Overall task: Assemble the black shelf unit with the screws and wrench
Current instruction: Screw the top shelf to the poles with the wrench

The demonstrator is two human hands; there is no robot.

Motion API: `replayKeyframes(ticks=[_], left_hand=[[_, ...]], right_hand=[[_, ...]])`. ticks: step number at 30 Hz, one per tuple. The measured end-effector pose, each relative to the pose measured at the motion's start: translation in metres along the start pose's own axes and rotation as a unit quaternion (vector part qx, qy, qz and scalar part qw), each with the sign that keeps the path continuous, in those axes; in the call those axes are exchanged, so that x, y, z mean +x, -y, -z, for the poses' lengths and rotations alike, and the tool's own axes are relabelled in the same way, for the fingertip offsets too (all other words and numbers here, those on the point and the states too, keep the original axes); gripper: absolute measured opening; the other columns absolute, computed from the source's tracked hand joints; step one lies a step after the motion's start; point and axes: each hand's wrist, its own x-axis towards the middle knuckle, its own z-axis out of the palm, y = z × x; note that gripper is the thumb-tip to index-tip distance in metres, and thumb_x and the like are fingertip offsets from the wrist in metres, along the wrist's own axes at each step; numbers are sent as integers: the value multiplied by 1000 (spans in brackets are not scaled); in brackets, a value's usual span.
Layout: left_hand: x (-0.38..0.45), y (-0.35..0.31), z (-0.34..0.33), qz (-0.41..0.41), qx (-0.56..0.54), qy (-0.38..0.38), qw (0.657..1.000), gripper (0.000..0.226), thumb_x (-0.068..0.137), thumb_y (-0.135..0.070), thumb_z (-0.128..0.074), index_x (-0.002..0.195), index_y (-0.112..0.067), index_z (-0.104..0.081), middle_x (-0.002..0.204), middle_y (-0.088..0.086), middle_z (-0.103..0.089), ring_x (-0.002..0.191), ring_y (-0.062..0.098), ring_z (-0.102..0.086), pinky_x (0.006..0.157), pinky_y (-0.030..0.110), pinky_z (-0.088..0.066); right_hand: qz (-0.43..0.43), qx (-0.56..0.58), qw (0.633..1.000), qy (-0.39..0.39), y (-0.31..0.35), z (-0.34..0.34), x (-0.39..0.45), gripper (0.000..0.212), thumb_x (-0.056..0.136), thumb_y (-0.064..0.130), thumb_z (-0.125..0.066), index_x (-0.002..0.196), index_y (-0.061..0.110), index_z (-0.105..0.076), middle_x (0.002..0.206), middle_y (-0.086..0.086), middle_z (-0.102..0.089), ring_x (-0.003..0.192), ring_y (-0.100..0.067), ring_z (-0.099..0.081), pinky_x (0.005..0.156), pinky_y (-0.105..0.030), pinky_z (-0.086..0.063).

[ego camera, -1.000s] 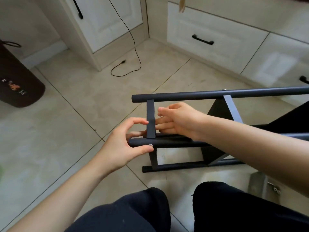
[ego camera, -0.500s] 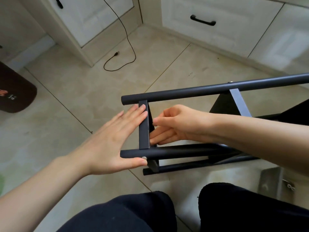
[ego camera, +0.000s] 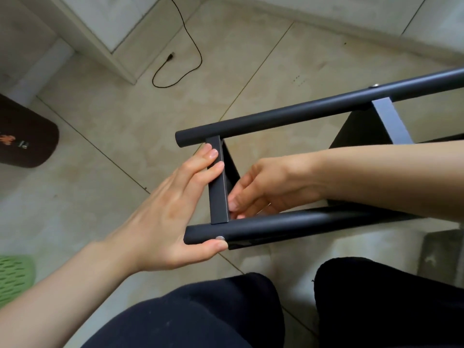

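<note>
Black shelf frame (ego camera: 313, 114) held tilted over the tiled floor (ego camera: 100, 192), above the knees. Left hand (ego camera: 163, 217) flat against the end crossbar (ego camera: 218, 182) — fingers straight, thumb pressing by a screw (ego camera: 220, 237) on the near tube (ego camera: 288, 226). Right hand (ego camera: 271, 184) behind the crossbar, fingers curled; grip unclear.

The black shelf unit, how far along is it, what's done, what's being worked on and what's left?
Done: the far tube and near tube are joined by the end crossbar and a second crossbar, with screw heads visible at and.
In hand: the left hand braces the end crossbar and near tube; the right hand reaches behind that crossbar, fingertips hidden.
Left: cannot tell; no wrench or loose screws are in view.
</note>
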Motion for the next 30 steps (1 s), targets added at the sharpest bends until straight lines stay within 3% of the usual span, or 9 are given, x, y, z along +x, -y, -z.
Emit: replayKeyframes(ticks=[7,13,17,22,28,30], left_hand=[[1,2,-3,-11,-7,3,1000,96,83,-62,-62,154,-7,-28,165,7,-18,157,24,-8,125,34,-15],[1,3,-5,-19,-6,1,1000,94,84,-61,-60,154,-9,-27,164,7,-17,157,24,-7,124,32,-15],[2,2,-5,-19,-4,3,1000,94,83,-60,-61,154,-9,-27,163,6,-18,157,23,-7,125,30,-13],[1,0,-5,-16,-10,2,1000,95,81,-59,-62,153,-6,-29,162,9,-20,157,23,-5,124,25,-11],[2,2,-5,-20,-13,-2,1000,94,81,-58,-62,153,-9,-28,162,5,-18,157,22,-5,124,27,-12],[2,2,-6,-19,-14,-4,1000,94,81,-58,-62,153,-9,-28,162,5,-18,157,22,-6,124,28,-13]], right_hand=[[17,-10,999,26,-5,-2,2,14,94,7,-59,84,11,-67,76,-2,-71,66,-10,-68,66,-23,-56],[21,-53,998,19,-6,-1,0,7,96,8,-58,98,8,-64,87,-4,-65,75,-11,-62,74,-23,-52],[15,-44,999,26,-6,-2,-1,13,96,7,-56,86,7,-64,81,-5,-62,71,-12,-59,72,-24,-51],[13,-30,999,25,-5,-5,-5,10,97,4,-53,100,-1,-60,103,-19,-55,92,-25,-54,96,-39,-45],[7,-15,1000,9,-4,-7,-6,12,96,3,-51,105,-1,-59,108,-20,-52,102,-30,-48,105,-43,-41],[4,-19,1000,13,-4,-7,-5,9,95,3,-52,100,-1,-59,106,-20,-52,96,-28,-51,100,-41,-44]])
